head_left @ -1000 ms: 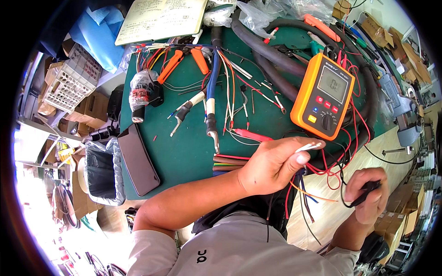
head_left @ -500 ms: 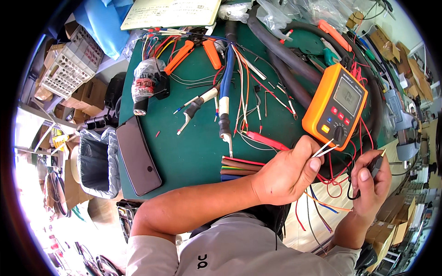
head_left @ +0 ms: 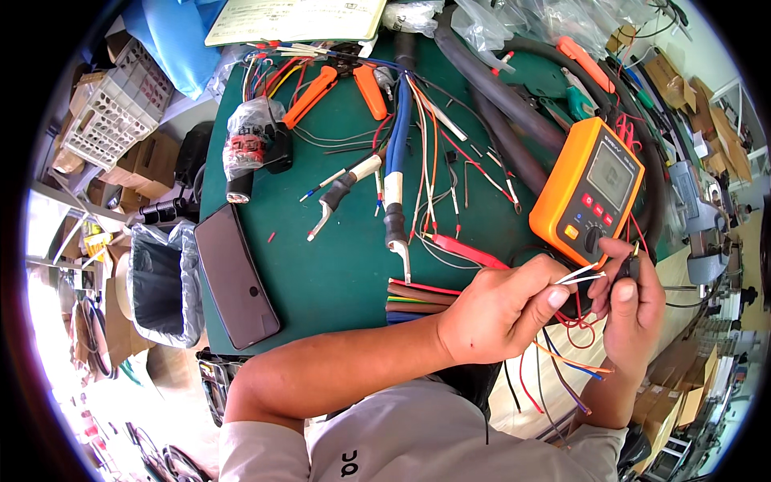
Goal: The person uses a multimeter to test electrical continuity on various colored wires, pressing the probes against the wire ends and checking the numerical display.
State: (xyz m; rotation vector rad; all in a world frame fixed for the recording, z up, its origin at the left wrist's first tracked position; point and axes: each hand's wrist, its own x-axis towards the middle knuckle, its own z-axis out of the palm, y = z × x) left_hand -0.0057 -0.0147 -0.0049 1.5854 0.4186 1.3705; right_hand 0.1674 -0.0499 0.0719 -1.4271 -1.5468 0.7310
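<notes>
My left hand (head_left: 510, 313) pinches two thin white wires (head_left: 580, 275), whose ends stick out to the right past the thumb. Close to those ends, my right hand (head_left: 630, 309) grips a black test probe (head_left: 626, 267) with its gold tip pointing up. Just beyond both hands lies an orange multimeter (head_left: 569, 210) with a grey screen and a dial. A red test probe (head_left: 466, 250) rests on the table beyond my left wrist. Beneath my left forearm runs a bundle of coloured wires (head_left: 418, 298); loose ends hang over the near edge.
On the green table (head_left: 329, 277) lie a dark phone (head_left: 238, 277), orange-handled pliers (head_left: 312, 97), lugged cables (head_left: 393, 213) and a plastic-wrapped cylinder (head_left: 245, 153). Thick black cables (head_left: 518, 104) curve behind the meter. A notebook (head_left: 297, 19) sits at the back; a lined bin (head_left: 165, 281) stands left.
My right hand has moved left and up with the black probe, closer to the white wires. My left hand has shifted slightly right with the wires.
</notes>
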